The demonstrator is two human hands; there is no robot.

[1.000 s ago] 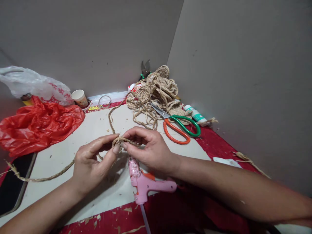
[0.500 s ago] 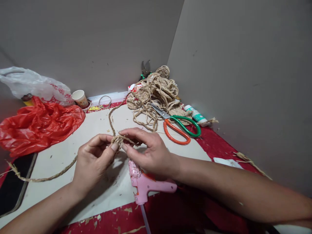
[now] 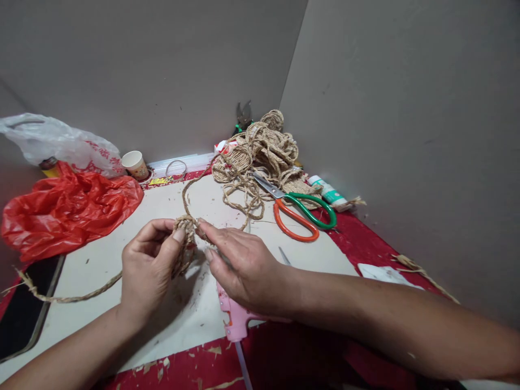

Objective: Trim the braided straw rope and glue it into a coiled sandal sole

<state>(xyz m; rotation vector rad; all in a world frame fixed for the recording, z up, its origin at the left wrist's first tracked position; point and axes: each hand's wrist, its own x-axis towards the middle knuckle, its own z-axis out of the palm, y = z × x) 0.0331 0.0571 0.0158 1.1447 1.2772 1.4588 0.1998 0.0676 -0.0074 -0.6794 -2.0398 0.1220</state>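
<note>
A small braided straw piece (image 3: pixel 186 246) is pinched between the thumb and fingers of my left hand (image 3: pixel 148 262), above the pale board (image 3: pixel 162 330). At its right edge my right hand (image 3: pixel 244 262) has its thumb and fingers close together at a strand; the fingertips are partly hidden. One cord runs from the piece up to the straw heap (image 3: pixel 268 149), and another trails left from my left hand with a frayed end. A pink glue gun (image 3: pixel 238 319) lies under my right hand, which covers part of it.
Scissors with green and orange handles (image 3: pixel 296 216) lie beside the heap. At the left are a red plastic bag (image 3: pixel 73 208), a dark phone (image 3: pixel 28 309) and a paper cup (image 3: pixel 135 165). A green-and-white roll (image 3: pixel 330 192) lies by the right wall.
The braided piece has turned and more of it shows below my left thumb. My right hand has moved slightly down, and a thin pointed metal tip now shows above my right wrist.
</note>
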